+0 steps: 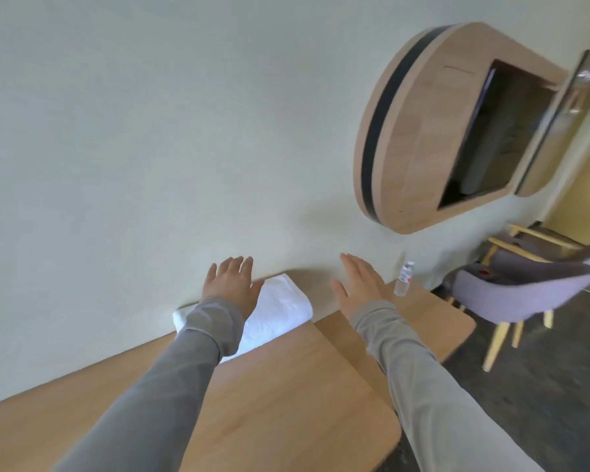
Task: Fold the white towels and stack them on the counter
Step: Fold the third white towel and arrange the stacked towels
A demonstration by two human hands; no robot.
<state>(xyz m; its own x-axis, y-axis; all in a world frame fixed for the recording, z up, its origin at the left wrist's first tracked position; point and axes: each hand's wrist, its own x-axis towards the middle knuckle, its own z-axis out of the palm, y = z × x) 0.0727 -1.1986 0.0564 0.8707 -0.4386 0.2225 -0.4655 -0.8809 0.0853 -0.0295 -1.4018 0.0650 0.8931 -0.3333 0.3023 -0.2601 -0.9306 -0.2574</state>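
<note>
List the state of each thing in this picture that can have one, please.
white towel, folded, lying on the counter by the wall.
left hand, open, fingers straight, above the white towel.
right hand, open, holding nothing.
water bottle, upright on the counter.
wall cabinet, open at the front.
chair, upright beside the counter.

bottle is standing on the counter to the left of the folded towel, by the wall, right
Not quite. The bottle stands on the counter to the right of the folded towel, not the left, by the wall. The head view shows it.
</note>
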